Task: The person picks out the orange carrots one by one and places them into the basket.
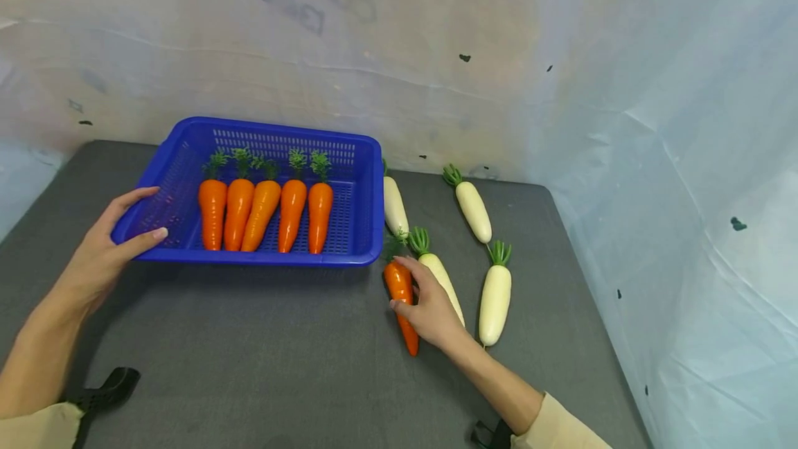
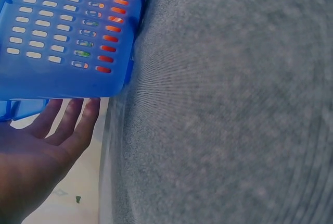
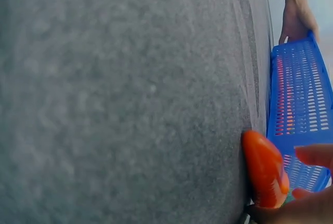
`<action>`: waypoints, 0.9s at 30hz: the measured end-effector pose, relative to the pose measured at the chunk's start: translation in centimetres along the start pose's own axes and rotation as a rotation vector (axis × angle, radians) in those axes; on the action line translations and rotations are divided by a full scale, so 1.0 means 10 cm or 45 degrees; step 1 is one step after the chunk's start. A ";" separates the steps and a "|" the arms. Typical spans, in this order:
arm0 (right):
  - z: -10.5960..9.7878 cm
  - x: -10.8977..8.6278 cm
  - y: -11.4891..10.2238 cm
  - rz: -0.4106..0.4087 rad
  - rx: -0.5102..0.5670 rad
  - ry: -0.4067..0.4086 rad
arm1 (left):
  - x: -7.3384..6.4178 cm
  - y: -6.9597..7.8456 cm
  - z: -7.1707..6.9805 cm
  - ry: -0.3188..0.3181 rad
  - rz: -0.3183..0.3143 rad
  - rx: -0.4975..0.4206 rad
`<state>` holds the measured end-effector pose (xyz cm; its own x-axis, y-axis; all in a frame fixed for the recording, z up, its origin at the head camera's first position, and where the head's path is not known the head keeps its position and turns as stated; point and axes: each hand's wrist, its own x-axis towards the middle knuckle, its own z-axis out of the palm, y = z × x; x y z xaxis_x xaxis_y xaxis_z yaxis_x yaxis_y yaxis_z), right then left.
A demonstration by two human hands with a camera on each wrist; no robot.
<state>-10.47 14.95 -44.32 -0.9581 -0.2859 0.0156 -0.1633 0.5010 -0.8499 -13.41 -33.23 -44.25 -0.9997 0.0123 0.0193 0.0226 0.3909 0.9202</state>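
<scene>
My left hand point(image 1: 100, 255) holds the left end of a blue plastic basket point(image 1: 374, 227), thumb over the near rim. In the left wrist view its other fingers point(image 2: 89, 112) reach under the basket's end wall. Inside, several orange carrots point(image 1: 291, 217) with green tops lie side by side, tops toward the back. Beside the basket's near right corner, my right hand point(image 1: 436, 307) grips another carrot point(image 1: 408, 335) around its upper half, thumb on its left side. In the right wrist view this carrot point(image 3: 261, 164) lies along the grey table, partly hidden by the fingers.
Several white radishes with green tops lie to the right: one radish point(image 1: 394, 206) beside the basket, one point(image 1: 439, 276) behind my right hand, and two farther right point(image 1: 474, 213). Pale plastic sheeting point(image 1: 399, 54) hangs behind the grey table point(image 1: 262, 359).
</scene>
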 end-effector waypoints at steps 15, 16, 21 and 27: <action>0.01 0.07 0.05 -0.019 -0.331 -0.052 | 0.01 -0.01 0.00 -0.006 0.008 -0.033; 0.01 0.09 0.05 -0.016 -0.339 -0.057 | 0.01 -0.01 0.00 -0.006 0.011 -0.042; 0.01 0.15 0.05 -0.026 -0.364 -0.073 | 0.00 -0.03 0.00 0.003 0.018 -0.073; -0.01 0.17 0.08 -0.001 -0.072 -0.126 | 0.01 -0.03 0.01 0.003 0.030 -0.065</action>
<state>-12.23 14.96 -44.93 -0.9306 -0.3641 -0.0377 -0.1801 0.5451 -0.8188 -13.48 -33.24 -44.55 -0.9989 0.0183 0.0421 0.0458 0.3434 0.9381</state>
